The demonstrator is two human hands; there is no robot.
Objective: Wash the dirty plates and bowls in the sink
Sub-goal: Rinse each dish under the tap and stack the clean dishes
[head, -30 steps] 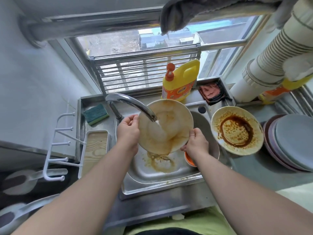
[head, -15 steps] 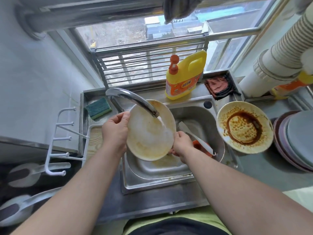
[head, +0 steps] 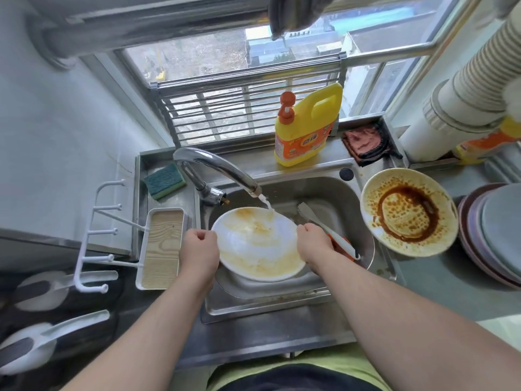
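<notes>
Both hands on the plate (head: 258,245) over the sink (head: 332,193). Left hand (head: 200,253) fingers curled round its left rim, right hand (head: 313,244) fingers curled round the right rim. Tap (head: 218,170) water hits the plate's far edge, beyond the fingers. Second dirty plate (head: 408,211) sits right of the right hand, apart.

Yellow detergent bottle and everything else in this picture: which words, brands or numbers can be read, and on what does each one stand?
Yellow detergent bottle: its orange label carries large white characters, too blurred to read.
Second yellow and orange container at far right: print too blurred to read.
Plates, sink, sponge: no text visible.
</notes>
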